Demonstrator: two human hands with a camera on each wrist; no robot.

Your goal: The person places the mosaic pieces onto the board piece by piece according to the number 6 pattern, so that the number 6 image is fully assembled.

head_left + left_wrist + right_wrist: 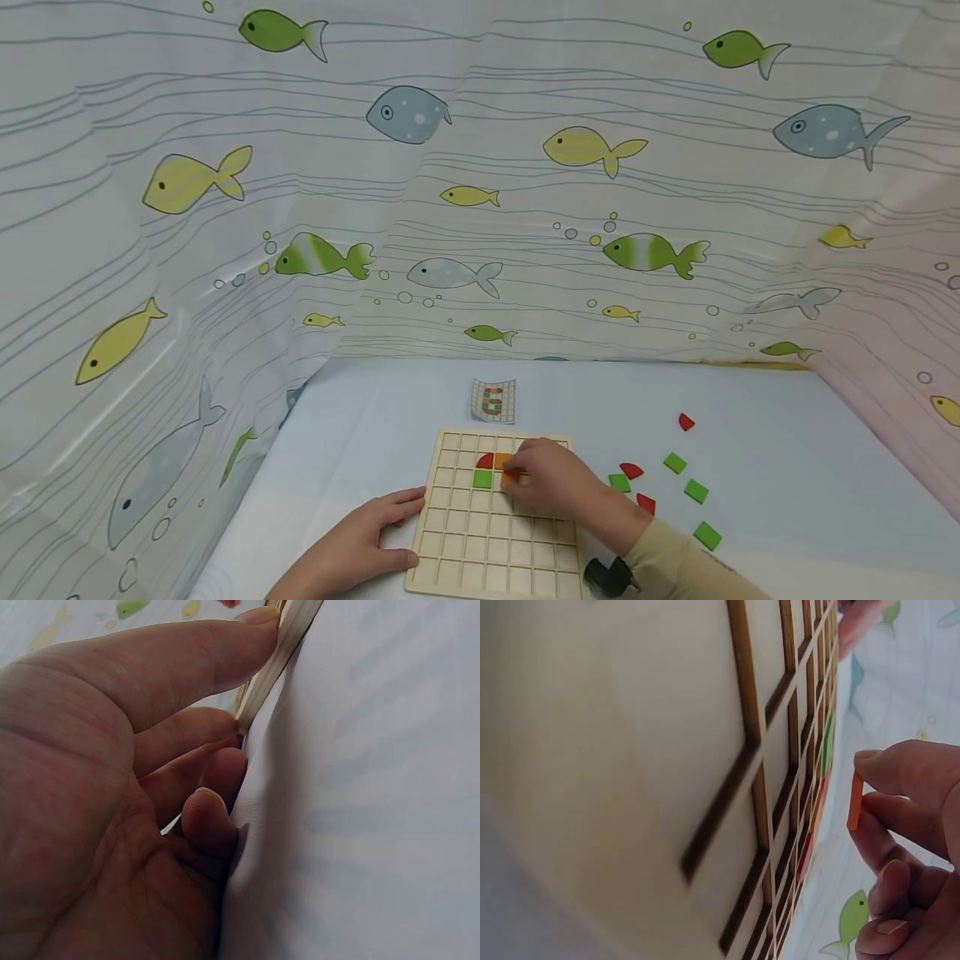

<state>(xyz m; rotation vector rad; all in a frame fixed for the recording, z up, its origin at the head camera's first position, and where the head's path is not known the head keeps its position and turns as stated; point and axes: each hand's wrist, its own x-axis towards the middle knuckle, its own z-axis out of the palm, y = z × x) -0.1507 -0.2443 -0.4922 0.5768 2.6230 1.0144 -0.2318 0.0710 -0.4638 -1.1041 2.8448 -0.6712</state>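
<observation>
A wooden grid board (476,522) lies on the table with a red quarter-round tile (486,460), an orange tile (502,459) and a green square tile (482,478) in its upper cells. Over these cells my right hand (558,483) pinches another orange tile (856,801) between thumb and fingers. In the right wrist view that tile is held on edge, apart from the grid. My left hand (367,537) rests at the board's left side, thumb and extended fingertips touching its edge. Part of the board's upper right is hidden behind my right hand.
Behind the board lies a small pattern card (492,402) with a coloured grid figure. Loose green squares (696,491) and red quarter-rounds (686,422) are scattered to the right. A dark object (609,577) sits by the right wrist. Fish-printed curtains (465,233) surround the table.
</observation>
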